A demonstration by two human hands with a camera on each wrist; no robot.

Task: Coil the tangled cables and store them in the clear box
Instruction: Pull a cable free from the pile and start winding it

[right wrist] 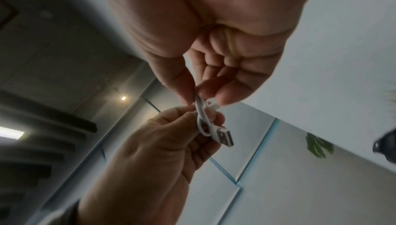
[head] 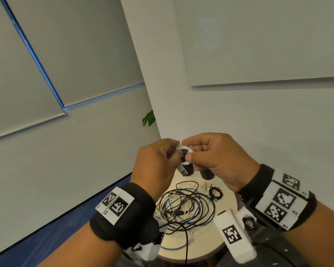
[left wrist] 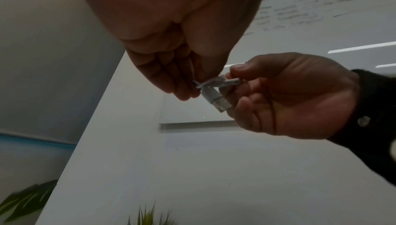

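Above a round pale table [head: 226, 201] strewn with tangled cables [head: 185, 207], left hand [head: 154, 162] and right hand [head: 220, 160] pinch a small white USB cable coil [head: 184, 154]; loops should stay tight while tucking the end.

Both forearms were bare, and each wrist wore a wide black band. The left band [head: 121, 214] carried a white plate printed with two black square codes and small labels. The right band [head: 278, 199] bore a larger white plate with three such codes, and a further white strip with a code sat nearer the right hand [head: 220, 158]. Under the right wrist hung a white block [head: 233, 234] marked with another code, beside a small dark lens in a white housing. A white housing showed under the left wrist too, perhaps another camera, though it was mostly hidden. The left hand [head: 154, 162] wore nothing.
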